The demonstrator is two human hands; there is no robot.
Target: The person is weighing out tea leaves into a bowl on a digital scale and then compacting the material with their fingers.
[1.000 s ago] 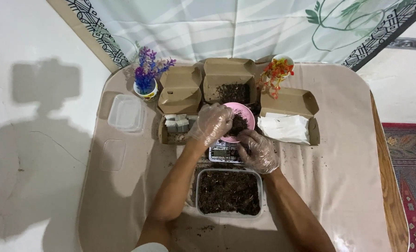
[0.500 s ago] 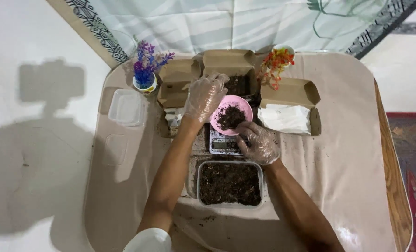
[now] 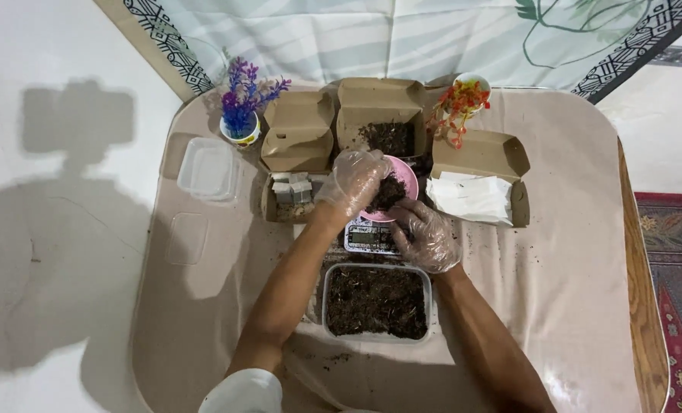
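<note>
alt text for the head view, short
Two gloved hands, left hand and right hand, hold a pink bowl of soil over a small scale, with a clear soil tub nearer the person and open cardboard boxes behind.

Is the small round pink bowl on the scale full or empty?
It holds soil: a dark heap fills the small round pink bowl, rising near its rim. The gloved left hand covers its left side, so the exact level cannot be told.

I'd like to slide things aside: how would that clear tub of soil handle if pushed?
The clear tub is nearly full of dark soil, so probably heavy for its size. Low and wide, it should slide, not tip. Thin plastic walls may flex when gripped.
</note>
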